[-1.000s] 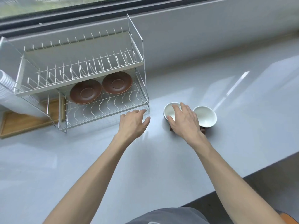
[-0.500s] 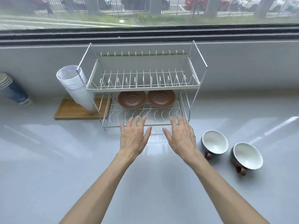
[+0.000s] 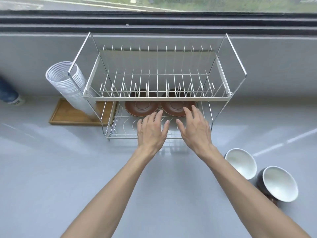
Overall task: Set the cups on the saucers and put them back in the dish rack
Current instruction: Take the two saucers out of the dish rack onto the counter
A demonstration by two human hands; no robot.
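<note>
Far to the left of my hands I see a blue cylinder with a white base, cut off by the frame edge, then a leaning stack of white ribbed disposable cups standing on a flat wooden tray, just beside the rack's left post.

My left hand is stretched forward, palm down, fingers spread and holding nothing, over the front of the lower shelf of the two-tier silver wire dish rack. Just beyond its fingertips lies the left round brown ceramic saucer, flat on the lower shelf. I cannot tell whether the fingers touch it.

My right hand is beside the left, also palm down, open and empty, its fingertips over the near edge of the right round brown saucer. The upper shelf's front rail overhangs both saucers and hides their far halves.

To the right of my right forearm, and nearer to me than the hands, two dark cups with white insides stand on the glossy grey counter: the nearer-to-rack cup right beside the forearm, the second cup just right of it, a brown handle partly showing below.
</note>
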